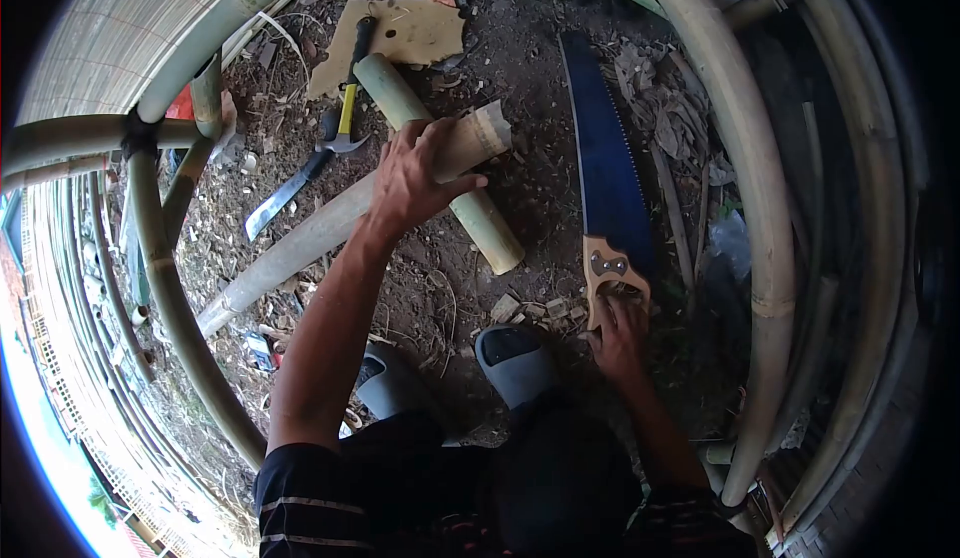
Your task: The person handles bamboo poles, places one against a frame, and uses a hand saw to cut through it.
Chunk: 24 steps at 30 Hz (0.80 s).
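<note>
My left hand presses down on a long bamboo pole, its fingers over the top and the thumb stretched to the right. The pole runs from lower left to a cut end at upper right and lies across a shorter, thicker bamboo piece on the ground. At the right, my right hand has its fingers closed on the wooden handle of a handsaw. The saw's blue blade points away from me, with its teeth facing right, apart from the bamboo.
A hammer and a machete lie left of the short bamboo, near a holed board. Bamboo frame poles stand on both sides. Wood offcuts lie before my slippers. A crumpled sheet is right of the saw.
</note>
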{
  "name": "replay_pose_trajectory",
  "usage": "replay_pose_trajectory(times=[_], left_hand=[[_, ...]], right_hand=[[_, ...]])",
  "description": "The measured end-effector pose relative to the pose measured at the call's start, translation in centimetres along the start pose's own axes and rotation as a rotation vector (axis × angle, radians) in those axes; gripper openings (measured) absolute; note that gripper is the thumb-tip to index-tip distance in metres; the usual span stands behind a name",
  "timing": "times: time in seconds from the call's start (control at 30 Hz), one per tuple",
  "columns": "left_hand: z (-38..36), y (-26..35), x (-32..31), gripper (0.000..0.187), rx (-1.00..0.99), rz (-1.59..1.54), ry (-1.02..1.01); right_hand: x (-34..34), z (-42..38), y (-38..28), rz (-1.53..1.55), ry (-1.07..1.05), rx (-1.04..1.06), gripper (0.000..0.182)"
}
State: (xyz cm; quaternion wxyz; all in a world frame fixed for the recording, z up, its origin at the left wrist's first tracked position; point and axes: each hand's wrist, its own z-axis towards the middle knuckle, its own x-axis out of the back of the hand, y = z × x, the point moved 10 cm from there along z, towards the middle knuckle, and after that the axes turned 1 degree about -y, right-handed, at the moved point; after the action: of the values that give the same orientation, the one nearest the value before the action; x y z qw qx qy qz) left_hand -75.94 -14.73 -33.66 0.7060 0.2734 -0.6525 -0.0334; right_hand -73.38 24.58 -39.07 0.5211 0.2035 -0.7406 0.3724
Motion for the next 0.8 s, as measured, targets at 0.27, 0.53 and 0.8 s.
replay_pose_trajectory(times=[0.27, 0.53, 0.8], left_hand=[[3.7, 0.6, -3.0, 0.095, 0.1, 0.015, -0.088], [4.1, 1.3, -3.2, 0.1, 0.157, 0.032, -0.076], [4.2, -1.0, -2.9, 0.064, 0.313, -0.001, -0.054]], right_hand=[[-0.6, 1.4, 2.5, -0.141, -0.124, 0.035, 0.058], [7.8, 0.5, -2.4, 0.259, 0.162, 0.095, 0.042], [12.9, -5.4, 0.4, 0.845, 0.568, -0.152, 0.048]])
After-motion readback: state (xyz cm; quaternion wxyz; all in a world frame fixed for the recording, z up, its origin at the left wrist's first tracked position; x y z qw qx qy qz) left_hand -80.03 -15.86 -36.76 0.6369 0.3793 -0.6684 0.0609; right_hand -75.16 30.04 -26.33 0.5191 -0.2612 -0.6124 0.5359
